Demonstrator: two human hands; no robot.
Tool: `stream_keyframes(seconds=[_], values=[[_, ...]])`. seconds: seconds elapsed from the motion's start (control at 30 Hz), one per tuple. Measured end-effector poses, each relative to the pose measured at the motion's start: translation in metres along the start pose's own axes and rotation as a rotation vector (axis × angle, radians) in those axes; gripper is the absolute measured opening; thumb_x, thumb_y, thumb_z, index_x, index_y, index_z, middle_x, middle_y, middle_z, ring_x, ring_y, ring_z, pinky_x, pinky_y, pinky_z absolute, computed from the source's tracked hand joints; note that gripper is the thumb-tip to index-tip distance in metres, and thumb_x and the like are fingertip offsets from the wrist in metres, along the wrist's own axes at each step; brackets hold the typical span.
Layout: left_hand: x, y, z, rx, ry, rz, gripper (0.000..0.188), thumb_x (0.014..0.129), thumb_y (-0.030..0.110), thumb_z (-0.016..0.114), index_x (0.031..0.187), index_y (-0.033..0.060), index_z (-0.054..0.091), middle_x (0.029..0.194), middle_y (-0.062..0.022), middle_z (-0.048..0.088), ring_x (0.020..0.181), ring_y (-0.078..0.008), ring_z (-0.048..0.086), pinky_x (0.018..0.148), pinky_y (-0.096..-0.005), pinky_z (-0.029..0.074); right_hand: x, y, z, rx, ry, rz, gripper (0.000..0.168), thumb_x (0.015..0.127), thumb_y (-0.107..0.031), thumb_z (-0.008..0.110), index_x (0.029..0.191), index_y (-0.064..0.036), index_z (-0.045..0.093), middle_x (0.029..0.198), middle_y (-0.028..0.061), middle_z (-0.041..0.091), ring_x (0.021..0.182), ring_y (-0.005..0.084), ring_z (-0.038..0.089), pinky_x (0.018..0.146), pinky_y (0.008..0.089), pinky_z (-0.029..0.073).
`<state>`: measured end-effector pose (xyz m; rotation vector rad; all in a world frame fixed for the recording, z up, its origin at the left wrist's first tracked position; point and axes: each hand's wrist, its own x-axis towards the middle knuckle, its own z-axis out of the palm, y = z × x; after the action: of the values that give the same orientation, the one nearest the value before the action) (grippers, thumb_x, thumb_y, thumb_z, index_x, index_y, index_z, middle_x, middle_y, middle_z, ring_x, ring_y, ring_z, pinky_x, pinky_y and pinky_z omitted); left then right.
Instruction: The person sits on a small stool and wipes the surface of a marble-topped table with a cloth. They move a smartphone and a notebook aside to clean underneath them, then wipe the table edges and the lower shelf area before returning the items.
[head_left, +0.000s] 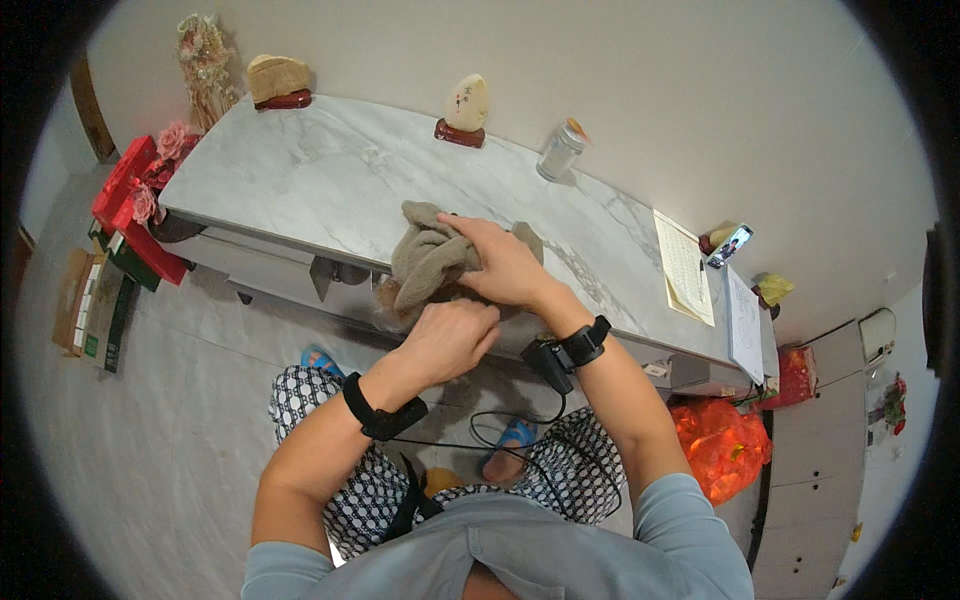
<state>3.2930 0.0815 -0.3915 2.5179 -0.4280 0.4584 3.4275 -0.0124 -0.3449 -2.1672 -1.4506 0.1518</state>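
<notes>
A bundle of thick grey-brown plush fabric (429, 262), twisted into folds, rests at the front edge of the marble-patterned counter (330, 180). Over its right side lies my right hand (502, 262), fingers spread across the top and thumb pressed into the folds. My left hand (450, 341) is curled in against the near, lower side of the bundle; its fingertips are hidden. Brown fuzzy material (387, 296) shows at the bundle's left underside. Each wrist wears a black strap, and the right one carries a small black device (551, 360) with a cable.
At the counter's back stand two display stones (468, 105) (279, 77) and a clear jar (561, 152). Papers (684, 266) and a propped phone (730, 246) are at right. Black cable (517, 448) loops below my hands. Boxes (94, 307) lie on the left floor.
</notes>
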Motion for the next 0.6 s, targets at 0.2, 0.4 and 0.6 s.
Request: stream_keyframes(seconds=[0.2,0.4,0.6], values=[[0.013,0.006,-0.030,-0.245,0.557,-0.135,0.014,0.083,0.008,0.064,0.095,0.0050,0.058,0.087,-0.0124,0.059,0.078,-0.0302,0.063,0.067,-0.0383,0.051,0.026,-0.004,0.007,0.118,0.223,0.213,0.066,0.072,-0.012,0.070,0.134,-0.009,0.048,0.128,0.0195,0.056,0.117,0.0369,0.054,0.097,0.0400,0.045],[0.029,-0.020,-0.039,-0.087,0.739,-0.206,0.045,0.087,0.021,0.066,0.123,-0.0001,0.050,0.127,-0.0173,0.051,0.112,-0.0337,0.052,0.093,-0.0403,0.044,0.064,0.005,0.030,0.710,0.223,0.285,0.061,0.084,-0.017,0.066,0.138,-0.001,0.044,0.131,0.0165,0.055,0.113,0.0232,0.056,0.094,0.0328,0.046],[0.036,-0.036,-0.018,0.222,0.554,-0.376,0.067,0.080,0.035,0.074,0.132,0.0030,0.046,0.146,-0.0189,0.034,0.136,-0.0457,0.027,0.108,-0.0539,0.029,0.006,0.055,0.011,0.376,0.450,0.303,0.045,0.085,-0.019,0.064,0.126,-0.002,0.056,0.131,0.0177,0.054,0.119,0.0302,0.052,0.100,0.0362,0.042]])
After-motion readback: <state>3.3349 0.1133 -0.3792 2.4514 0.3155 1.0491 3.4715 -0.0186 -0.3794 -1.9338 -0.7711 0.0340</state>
